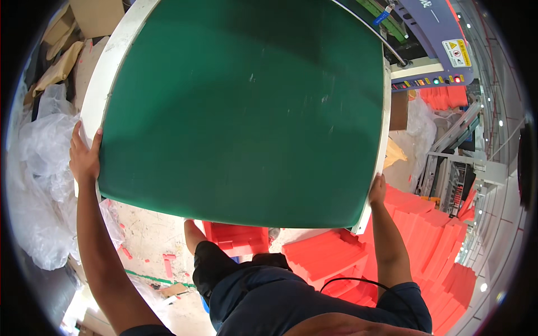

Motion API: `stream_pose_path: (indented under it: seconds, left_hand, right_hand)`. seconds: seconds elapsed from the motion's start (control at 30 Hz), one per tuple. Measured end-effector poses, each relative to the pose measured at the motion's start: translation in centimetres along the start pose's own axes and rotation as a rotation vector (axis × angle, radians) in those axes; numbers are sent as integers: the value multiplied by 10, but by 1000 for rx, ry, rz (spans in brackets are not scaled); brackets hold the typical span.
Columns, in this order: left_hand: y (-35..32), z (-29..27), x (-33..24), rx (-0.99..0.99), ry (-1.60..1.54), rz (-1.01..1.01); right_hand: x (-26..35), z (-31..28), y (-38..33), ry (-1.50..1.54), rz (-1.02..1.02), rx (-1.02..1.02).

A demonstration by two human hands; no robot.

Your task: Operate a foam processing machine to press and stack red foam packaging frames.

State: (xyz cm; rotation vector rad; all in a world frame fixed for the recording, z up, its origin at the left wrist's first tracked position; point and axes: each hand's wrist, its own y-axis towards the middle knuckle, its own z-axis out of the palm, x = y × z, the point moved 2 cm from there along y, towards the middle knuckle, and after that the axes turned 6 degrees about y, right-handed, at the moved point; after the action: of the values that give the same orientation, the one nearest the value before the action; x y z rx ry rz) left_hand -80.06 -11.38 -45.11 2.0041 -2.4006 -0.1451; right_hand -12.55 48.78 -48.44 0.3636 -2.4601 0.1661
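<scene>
A wide green conveyor belt point(241, 123) fills the middle of the view, framed by white side rails. My left hand point(85, 159) rests on the left side rail point(106, 73), its thumb and fingers spread apart along the rail. At the near right corner, my right hand point(378, 190) grips the right side rail point(383, 147); its fingers are bent and partly hidden. Nothing lies on the belt, which has faint scuffs and a dark shadow across it.
Crumpled clear plastic point(47, 140) lies at the left. Red foam pieces point(426, 241) are stacked at the right, beside a red bin-like block point(235, 238) below the belt. A purple-grey machine housing point(431, 33) with lit buttons stands at the far right.
</scene>
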Motion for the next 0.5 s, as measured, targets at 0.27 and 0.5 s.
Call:
stream_pose_path:
  seconds: [0.27, 0.5]
  left_hand:
    - [-1, 0, -1, 3, -22, -6]
    - [0, -4, -2, 10, -14, -17]
  right_hand:
    - [5, 0, -1, -25, -40, -18]
    - [-4, 0, 3, 20, 17, -2]
